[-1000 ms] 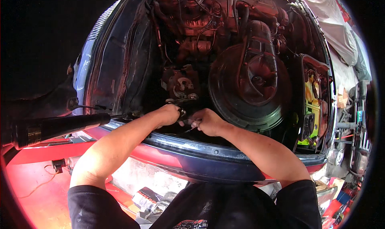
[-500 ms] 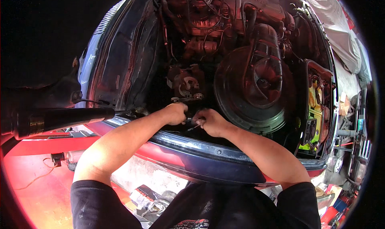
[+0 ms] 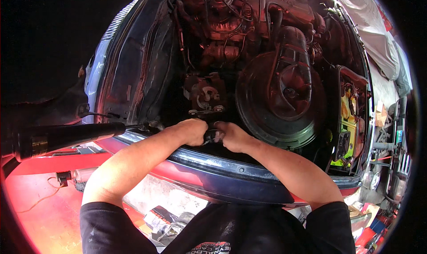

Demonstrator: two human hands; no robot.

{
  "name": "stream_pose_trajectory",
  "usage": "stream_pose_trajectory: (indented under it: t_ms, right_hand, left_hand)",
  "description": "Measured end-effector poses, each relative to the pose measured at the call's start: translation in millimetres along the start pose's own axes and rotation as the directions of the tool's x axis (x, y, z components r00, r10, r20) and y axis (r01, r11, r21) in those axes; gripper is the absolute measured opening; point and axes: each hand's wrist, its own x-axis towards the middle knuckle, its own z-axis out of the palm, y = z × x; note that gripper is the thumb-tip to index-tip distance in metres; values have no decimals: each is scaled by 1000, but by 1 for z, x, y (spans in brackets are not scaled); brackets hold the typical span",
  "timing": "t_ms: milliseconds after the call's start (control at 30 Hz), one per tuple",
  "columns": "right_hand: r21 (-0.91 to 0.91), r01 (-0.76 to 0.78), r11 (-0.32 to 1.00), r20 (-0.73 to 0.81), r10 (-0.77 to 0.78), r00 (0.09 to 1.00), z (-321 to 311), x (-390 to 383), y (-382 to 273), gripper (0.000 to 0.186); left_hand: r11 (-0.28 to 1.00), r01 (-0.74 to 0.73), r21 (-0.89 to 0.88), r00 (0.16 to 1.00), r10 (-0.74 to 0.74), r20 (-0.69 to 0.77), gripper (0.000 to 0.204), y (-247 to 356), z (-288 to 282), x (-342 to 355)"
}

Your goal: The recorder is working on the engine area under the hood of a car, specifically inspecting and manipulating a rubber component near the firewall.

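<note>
Low in the engine bay, just behind the front body panel (image 3: 209,161), my two hands come together. My left hand (image 3: 192,132) is closed, its fingertips curled away from sight. Facing it, my right hand (image 3: 236,137) is also closed. Between them shows a small dark part with a pale glint (image 3: 213,137), too shaded to name; which hand grips it is hidden. Just beyond my left hand sits a metal bracket assembly (image 3: 206,93) with a curved, light-coloured piece. A large round black housing (image 3: 278,102) with a wide duct lies beyond my right hand.
The engine (image 3: 227,22) with hoses and wires fills the back. At the right an opened fuse box (image 3: 349,120) shows yellow-green parts. A black tube-shaped object (image 3: 71,140) juts in from the left. Grey cloth (image 3: 373,36) drapes at the far right.
My hands have drawn closer together, and the thin piece that showed at my right fingertips is now mostly covered. The right fingers have turned inward toward the left hand.
</note>
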Motion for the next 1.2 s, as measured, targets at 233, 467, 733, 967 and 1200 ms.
stream_pose_trajectory:
  t_ms: [233,467,733,967,1200]
  right_hand:
    - [123,-119,985,50,114,992,-3,7,6,20]
    - [-107,-139,985,36,144,989,-4,9,15,22]
    - [-54,-131,990,75,135,988,-1,10,8,16]
    - [-38,-106,994,24,107,994,0,9,4,23]
    - [-23,-58,998,-20,58,998,0,9,8,23]
  left_hand:
    - [996,-76,-37,978,67,-195,43,14,-23,-25]
    - [853,-142,-503,983,59,-177,38,-5,-7,-15]
    - [389,325,-862,945,-93,314,30,-16,-7,3]
    - [741,-18,-671,989,-87,-123,30,-4,-7,-11]
    - [496,200,-845,980,-105,171,28,-7,-19,-7]
